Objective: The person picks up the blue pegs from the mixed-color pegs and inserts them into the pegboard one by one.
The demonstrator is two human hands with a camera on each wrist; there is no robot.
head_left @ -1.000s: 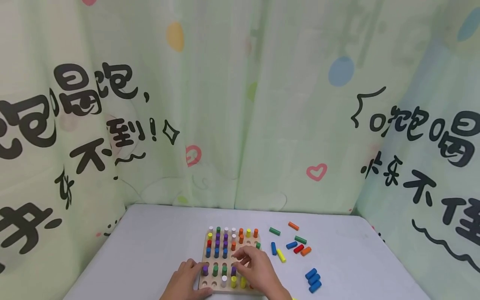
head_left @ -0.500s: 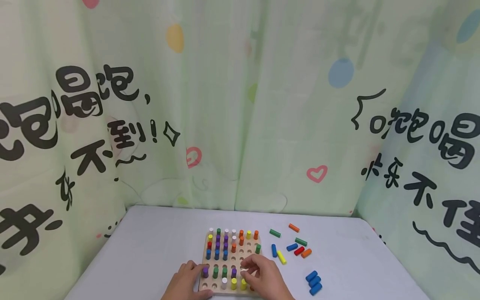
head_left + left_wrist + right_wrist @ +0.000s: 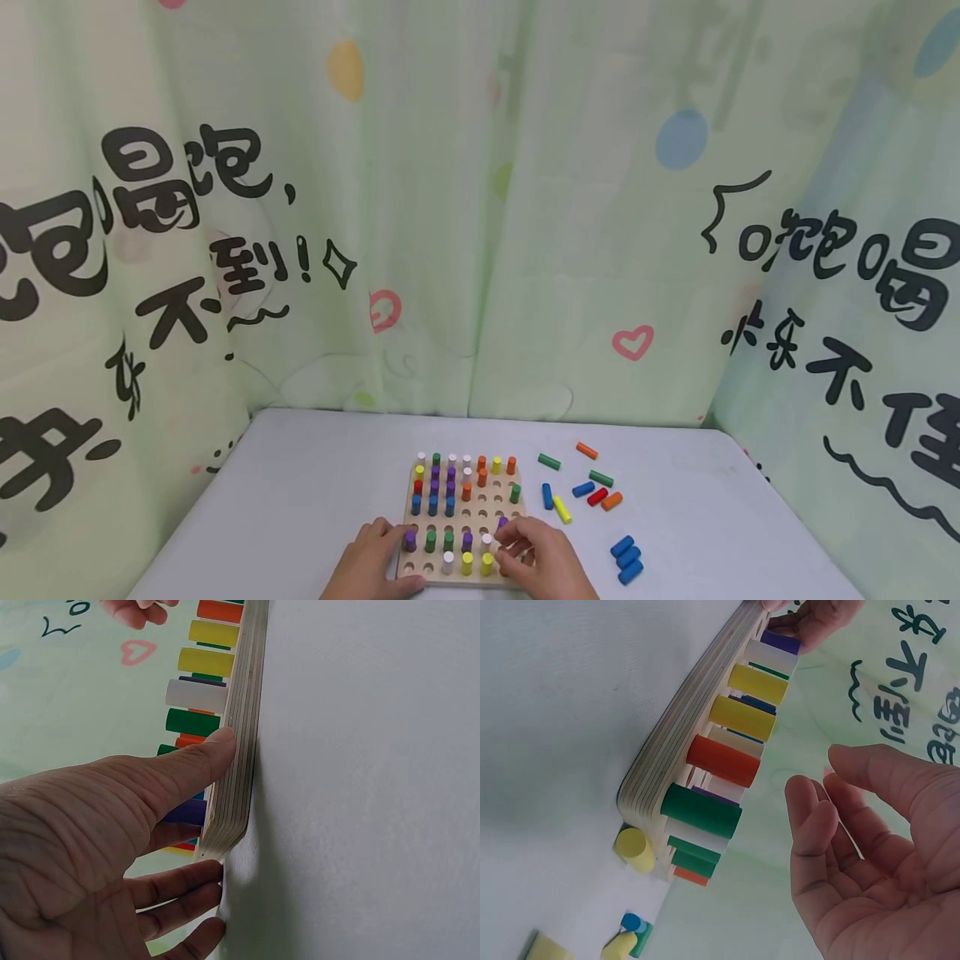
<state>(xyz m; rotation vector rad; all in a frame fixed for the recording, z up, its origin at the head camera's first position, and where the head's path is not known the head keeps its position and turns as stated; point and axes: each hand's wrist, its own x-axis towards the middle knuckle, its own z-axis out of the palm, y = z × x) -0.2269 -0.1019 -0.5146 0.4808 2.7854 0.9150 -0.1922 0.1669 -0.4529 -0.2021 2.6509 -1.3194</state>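
A wooden pegboard (image 3: 457, 582) holds upright pegs in several colours. My left hand (image 3: 367, 562) grips its near left corner; in the left wrist view the thumb (image 3: 222, 742) presses the board's layered edge, with a purple peg (image 3: 186, 813) close by. Over the near right part hovers my right hand (image 3: 546, 554), with loosely bent fingers. No peg shows between its thumb and fingers (image 3: 810, 814) in the right wrist view. A white peg (image 3: 486, 542) stands just left of the fingertips, and a purple peg (image 3: 502, 523) behind them.
Right of the board lie loose pegs: a yellow peg (image 3: 562, 510), a red peg (image 3: 597, 497), a green peg (image 3: 550, 462) and others. Blue pegs (image 3: 628, 560) lie side by side nearer the front. A printed curtain (image 3: 480, 250) surrounds the white table (image 3: 300, 475).
My right hand has shifted rightward across the board and come away from the white peg, which now stands in view. My left hand has stayed on the corner.
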